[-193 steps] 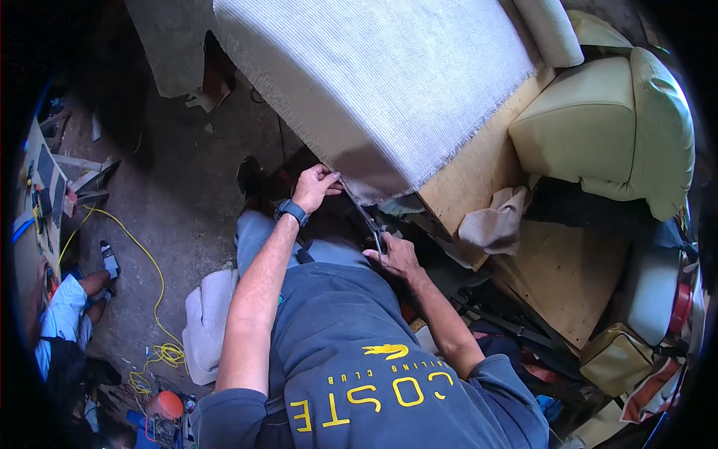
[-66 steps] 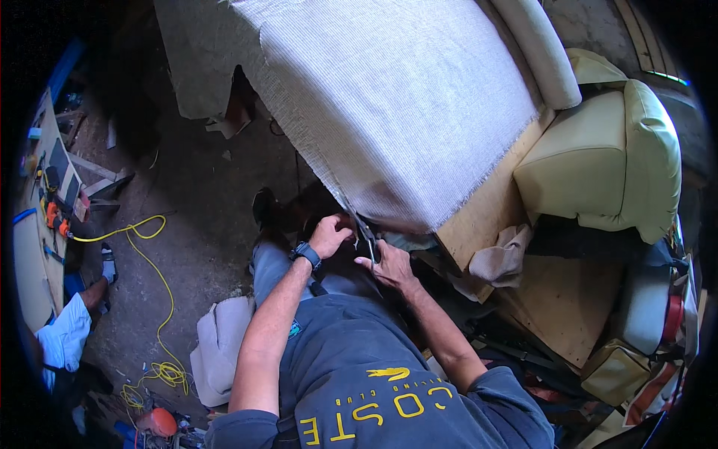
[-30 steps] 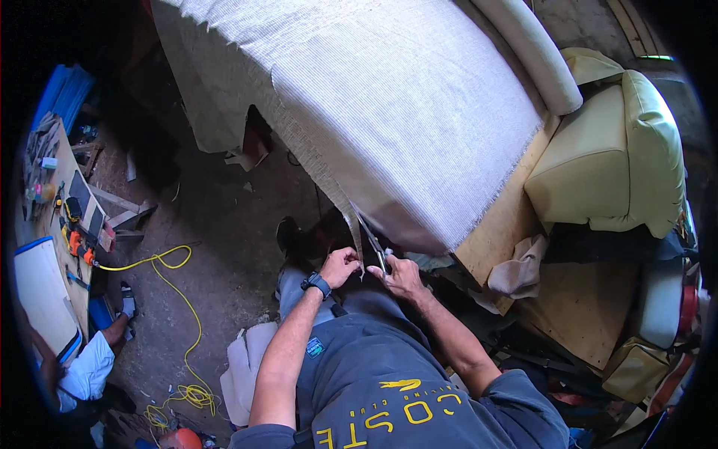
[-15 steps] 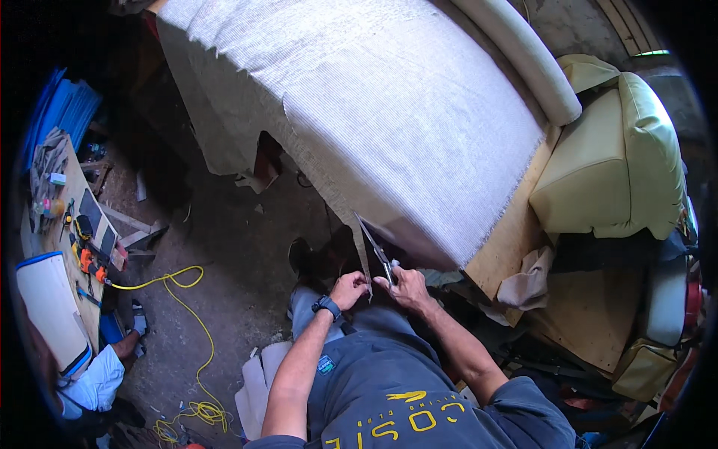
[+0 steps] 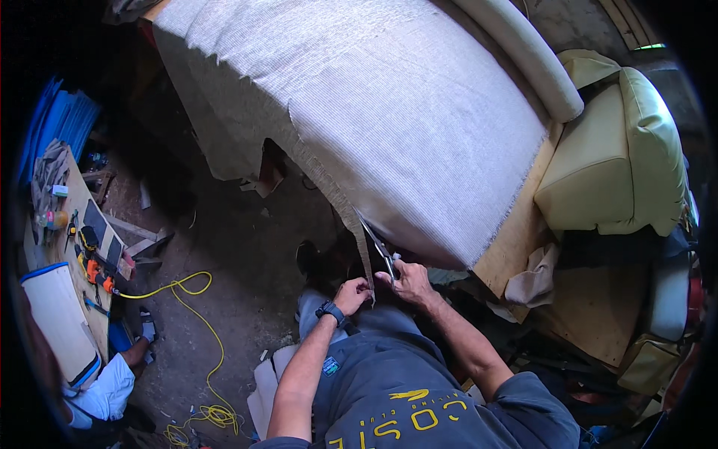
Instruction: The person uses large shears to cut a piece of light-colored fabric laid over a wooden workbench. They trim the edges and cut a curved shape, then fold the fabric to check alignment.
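Note:
Light grey woven fabric is draped over the table's edge. My right hand is wrapped round the handles of a pair of metal scissors, whose blades reach up to the cut edge of the fabric. Hanging from that edge, a narrow frayed fabric strip tapers down toward my body. The fingers of my left hand pinch its lower end, just left of the scissors. How far apart the blades are is hard to make out.
A rolled length of fabric lies along the far right. Beside the wooden table sits a pale green upholstered seat. At left, a bench holds a power drill; a yellow hose coils on the floor near another person's leg.
The whole view has shifted slightly to the right and down. Both hands keep their hold on the strip and the scissors, with little visible movement against the fabric.

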{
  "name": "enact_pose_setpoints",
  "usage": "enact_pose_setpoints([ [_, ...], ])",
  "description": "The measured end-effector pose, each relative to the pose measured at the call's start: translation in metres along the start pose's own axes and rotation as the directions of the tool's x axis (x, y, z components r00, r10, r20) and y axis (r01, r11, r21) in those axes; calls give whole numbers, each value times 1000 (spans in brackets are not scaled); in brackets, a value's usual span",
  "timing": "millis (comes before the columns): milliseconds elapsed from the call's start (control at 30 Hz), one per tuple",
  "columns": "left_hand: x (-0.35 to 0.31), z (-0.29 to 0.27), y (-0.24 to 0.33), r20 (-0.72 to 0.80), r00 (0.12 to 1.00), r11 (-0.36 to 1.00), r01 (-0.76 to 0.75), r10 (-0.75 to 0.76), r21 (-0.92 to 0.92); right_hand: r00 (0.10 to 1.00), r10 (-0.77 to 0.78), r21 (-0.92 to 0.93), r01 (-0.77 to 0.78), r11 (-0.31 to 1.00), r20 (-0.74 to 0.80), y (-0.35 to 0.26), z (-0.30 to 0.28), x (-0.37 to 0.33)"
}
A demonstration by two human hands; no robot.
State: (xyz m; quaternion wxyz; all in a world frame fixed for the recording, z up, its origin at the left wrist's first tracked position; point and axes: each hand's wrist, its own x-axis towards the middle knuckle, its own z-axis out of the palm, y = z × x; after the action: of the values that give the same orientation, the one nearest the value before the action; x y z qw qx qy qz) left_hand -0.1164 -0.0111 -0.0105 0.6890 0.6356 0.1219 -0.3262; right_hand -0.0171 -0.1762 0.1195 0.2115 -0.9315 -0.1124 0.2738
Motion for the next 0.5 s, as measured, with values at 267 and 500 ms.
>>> enact_pose_setpoints([
  [267,1,-4,-15,10,1000,999,24,-24,-27,999,-36,-70,36,997,0,-30,-16,23],
  [500,-1,-11,-16,25,998,998,56,-57,18,998,-55,-32,54,998,-29,-22,-9,19],
])
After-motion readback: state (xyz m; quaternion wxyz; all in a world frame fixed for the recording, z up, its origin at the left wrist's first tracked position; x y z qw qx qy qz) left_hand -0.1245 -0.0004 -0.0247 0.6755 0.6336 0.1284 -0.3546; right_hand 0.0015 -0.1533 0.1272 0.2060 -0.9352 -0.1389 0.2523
